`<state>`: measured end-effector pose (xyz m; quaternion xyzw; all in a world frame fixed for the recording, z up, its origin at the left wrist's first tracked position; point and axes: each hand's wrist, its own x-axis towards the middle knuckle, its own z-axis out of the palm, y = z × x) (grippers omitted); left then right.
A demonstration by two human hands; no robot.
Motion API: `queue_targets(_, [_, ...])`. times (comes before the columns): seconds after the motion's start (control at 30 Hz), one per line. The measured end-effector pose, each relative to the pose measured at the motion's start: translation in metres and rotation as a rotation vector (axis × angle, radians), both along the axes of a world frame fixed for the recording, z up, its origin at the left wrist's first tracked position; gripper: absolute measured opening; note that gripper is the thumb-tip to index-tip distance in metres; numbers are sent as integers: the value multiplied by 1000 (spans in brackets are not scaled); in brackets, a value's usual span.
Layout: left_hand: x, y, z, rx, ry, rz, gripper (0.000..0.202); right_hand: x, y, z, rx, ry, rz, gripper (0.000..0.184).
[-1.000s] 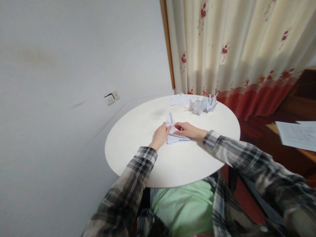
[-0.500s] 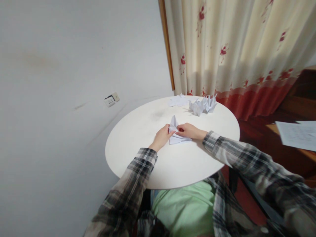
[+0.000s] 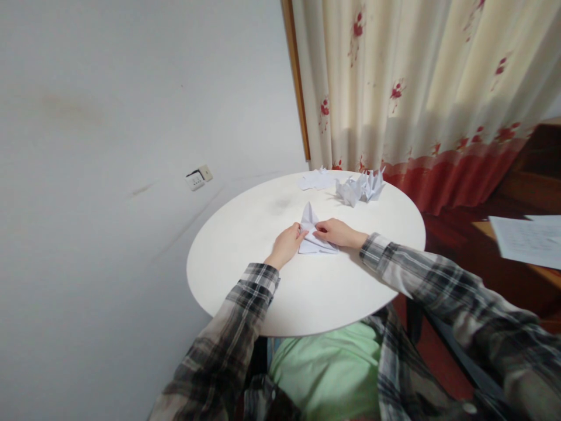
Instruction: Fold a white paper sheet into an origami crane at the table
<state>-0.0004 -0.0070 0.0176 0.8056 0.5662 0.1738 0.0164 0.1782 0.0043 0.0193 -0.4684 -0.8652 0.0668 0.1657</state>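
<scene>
A sheet of white folded paper lies on the round white table, with one pointed flap standing up at its far end. My left hand pinches the paper's left edge between thumb and fingers. On the opposite side, my right hand has its fingers curled and closed on the right part of the same paper. The two thumbs are close together over the middle folds. The fingertips partly hide the creases between them.
Several folded paper cranes stand at the table's far right. Beside them lie flat paper pieces. A wall with a socket is on the left, a floral curtain behind. Printed sheets rest on a wooden surface at right.
The folded paper has shifted very slightly away from me and to the left, and its upright flap shows a little wider. Both hands keep their hold, with the thumbs moved slightly.
</scene>
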Motion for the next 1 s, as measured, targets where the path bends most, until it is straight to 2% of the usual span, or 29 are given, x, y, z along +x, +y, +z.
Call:
queue_targets(0.37, [-1, 1, -1, 15, 27, -51, 28, 1, 1, -1, 21, -8, 13, 33])
queue_targets(1.0, [1, -1, 2, -13, 52, -11, 25, 0, -2, 3, -1, -42, -29, 33])
